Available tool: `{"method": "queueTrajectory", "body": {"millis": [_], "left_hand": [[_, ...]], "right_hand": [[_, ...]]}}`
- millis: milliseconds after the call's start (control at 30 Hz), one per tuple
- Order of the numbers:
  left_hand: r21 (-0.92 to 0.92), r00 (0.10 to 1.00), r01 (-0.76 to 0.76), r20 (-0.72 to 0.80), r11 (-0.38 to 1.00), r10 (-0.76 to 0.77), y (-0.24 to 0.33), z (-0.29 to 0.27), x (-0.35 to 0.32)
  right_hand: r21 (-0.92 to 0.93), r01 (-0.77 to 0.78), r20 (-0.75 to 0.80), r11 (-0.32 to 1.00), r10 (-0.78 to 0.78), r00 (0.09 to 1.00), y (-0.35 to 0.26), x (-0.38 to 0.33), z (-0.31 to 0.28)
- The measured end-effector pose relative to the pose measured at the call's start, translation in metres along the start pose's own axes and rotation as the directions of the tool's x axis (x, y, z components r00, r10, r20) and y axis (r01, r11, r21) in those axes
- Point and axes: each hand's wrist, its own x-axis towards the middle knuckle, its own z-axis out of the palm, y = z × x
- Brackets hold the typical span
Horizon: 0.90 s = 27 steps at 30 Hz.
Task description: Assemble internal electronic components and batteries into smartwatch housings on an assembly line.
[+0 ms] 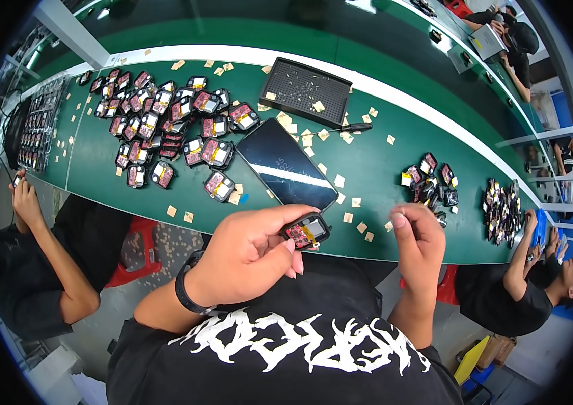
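Observation:
Above the table's near edge, my left hand [249, 246] is closed round a small black device [307, 231]. Its open side shows a red circuit board, a silver block and yellow tape. Off to the right, my right hand [420, 239] is raised with thumb and forefinger pinched together. A tiny pale spot shows at those fingertips, too small to name. Just beyond my left hand lies a dark glossy flat panel [286, 165], tilted on the green table [374, 175]. A large group of similar open devices [141, 128] spreads over the table to the left.
A black tray [307, 91] with small scraps in it stands at the back, near a black pen-like tool [356, 127]. Small beige paper squares [339, 181] are scattered about. A smaller device cluster [431, 182] lies right. Co-workers sit at both sides.

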Motion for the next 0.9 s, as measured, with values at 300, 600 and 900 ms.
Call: {"method": "queueTrajectory", "body": {"millis": [300,600,900], "left_hand": [[0.257,0.992,-0.121,0.049,0.959,0.112,0.006,-0.001,-0.002],[0.063,0.999,0.018,0.025,0.998,-0.019,0.004,0.0,-0.001],[0.098,0.998,0.04,0.048,0.994,-0.044,0.004,-0.002,-0.002]], "right_hand": [[-0.001,0.22,0.105,0.976,-0.218,0.97,-0.005,-0.009,0.001],[-0.081,0.354,0.32,0.932,-0.312,0.895,-0.023,-0.006,0.002],[-0.185,0.511,0.397,0.839,-0.412,0.82,-0.062,-0.004,0.004]]}}
